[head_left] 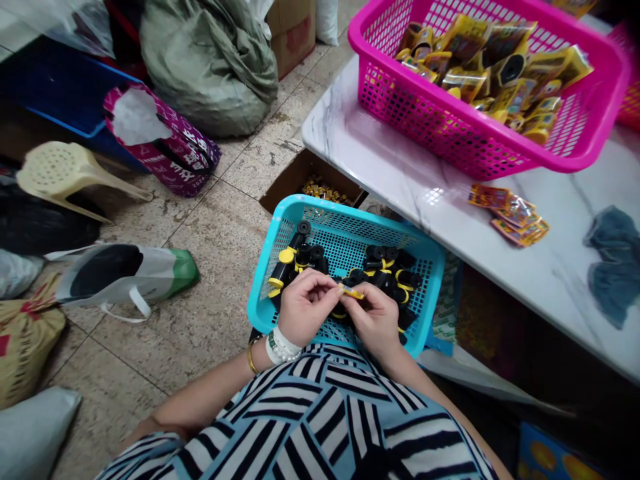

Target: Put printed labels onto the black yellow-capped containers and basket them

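Note:
Both hands meet over a light blue plastic basket (270,267), the fingertips pinching a small flat yellow piece (353,292) whose kind I cannot make out. My left hand (307,307) holds its left end between thumb and forefinger. At its right end, the thumb and fingers of my right hand (374,319) are closed on it. Beneath them, the basket holds several small black cylinders with yellow caps or rims (284,267), lying in a left and a right group. My hands partly cover the middle of the basket.
A marble-patterned table (400,187) at right carries a pink basket (450,133) of yellow printed packets, loose printed labels (515,213) and blue fabric cuffs (615,260). A cardboard box (285,183) of small yellow pieces lies beyond. Bags and a cream stool (63,167) occupy the left floor.

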The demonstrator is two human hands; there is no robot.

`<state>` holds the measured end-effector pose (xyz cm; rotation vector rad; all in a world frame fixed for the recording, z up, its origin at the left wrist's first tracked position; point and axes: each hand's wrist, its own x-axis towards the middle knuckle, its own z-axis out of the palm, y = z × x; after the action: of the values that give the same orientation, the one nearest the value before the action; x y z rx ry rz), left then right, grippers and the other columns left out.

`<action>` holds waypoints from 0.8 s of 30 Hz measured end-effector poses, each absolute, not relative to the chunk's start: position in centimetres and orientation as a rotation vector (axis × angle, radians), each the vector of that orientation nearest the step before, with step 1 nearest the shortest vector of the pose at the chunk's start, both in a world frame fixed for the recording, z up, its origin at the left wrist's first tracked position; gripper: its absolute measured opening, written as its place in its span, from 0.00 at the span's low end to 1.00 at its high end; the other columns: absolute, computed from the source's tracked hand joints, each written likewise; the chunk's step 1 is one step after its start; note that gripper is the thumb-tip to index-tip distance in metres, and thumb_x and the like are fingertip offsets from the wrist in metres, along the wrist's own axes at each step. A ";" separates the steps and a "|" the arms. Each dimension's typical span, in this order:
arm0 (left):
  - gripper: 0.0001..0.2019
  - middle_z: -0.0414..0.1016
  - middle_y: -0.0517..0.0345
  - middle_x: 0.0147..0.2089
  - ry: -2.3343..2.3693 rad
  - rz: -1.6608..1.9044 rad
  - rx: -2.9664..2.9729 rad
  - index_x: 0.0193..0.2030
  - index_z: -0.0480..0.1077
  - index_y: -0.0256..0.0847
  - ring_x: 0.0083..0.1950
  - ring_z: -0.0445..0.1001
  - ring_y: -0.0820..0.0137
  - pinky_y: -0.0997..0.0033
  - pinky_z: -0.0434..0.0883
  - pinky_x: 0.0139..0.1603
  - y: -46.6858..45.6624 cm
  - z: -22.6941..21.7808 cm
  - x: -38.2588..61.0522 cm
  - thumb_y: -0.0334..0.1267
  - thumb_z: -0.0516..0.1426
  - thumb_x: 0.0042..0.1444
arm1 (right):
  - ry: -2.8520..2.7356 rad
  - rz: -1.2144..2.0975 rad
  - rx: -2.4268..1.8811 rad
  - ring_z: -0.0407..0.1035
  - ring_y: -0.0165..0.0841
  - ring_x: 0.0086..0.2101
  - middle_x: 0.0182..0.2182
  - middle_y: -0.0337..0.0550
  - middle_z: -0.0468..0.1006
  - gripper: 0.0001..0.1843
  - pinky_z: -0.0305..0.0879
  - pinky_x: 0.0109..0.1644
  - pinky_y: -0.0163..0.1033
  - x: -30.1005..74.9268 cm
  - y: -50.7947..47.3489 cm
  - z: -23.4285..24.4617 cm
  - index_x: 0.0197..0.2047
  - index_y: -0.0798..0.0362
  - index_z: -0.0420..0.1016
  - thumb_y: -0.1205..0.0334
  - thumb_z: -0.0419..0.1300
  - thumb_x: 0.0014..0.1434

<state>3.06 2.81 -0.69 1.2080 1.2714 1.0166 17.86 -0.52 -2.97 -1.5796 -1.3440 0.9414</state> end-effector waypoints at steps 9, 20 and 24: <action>0.01 0.74 0.54 0.33 1.308 1.054 1.233 0.29 0.81 0.41 0.34 0.72 0.69 0.72 0.69 0.32 3.0 -0.7 2.0 0.35 0.67 0.49 | -1.537 0.910 -1.490 0.69 0.32 0.27 0.26 0.39 0.76 0.06 0.64 0.33 0.38 17.4 0.8 -2.4 0.31 0.49 0.76 0.62 0.62 0.61; 0.18 0.69 0.66 0.19 1.189 0.902 0.406 0.32 0.70 0.38 0.14 0.55 0.83 0.82 0.45 0.14 3.1 -0.2 -0.5 0.48 0.68 0.47 | -1.834 1.083 -1.385 0.73 0.34 0.38 0.44 0.44 0.78 0.19 0.70 0.48 0.43 18.1 10.1 -3.6 0.49 0.48 0.79 0.72 0.62 0.54; 0.20 0.73 0.63 0.24 1.090 0.823 0.253 0.35 0.73 0.34 0.16 0.57 0.85 0.84 0.45 0.14 3.6 -0.2 -0.6 0.42 0.73 0.38 | -1.996 1.059 -1.350 0.73 0.36 0.43 0.45 0.45 0.76 0.19 0.70 0.49 0.42 16.5 11.8 -5.4 0.44 0.47 0.81 0.73 0.67 0.49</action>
<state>-0.59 3.62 -0.25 0.2529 1.0896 0.8226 16.49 11.75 -5.43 -1.3498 -1.9960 1.0594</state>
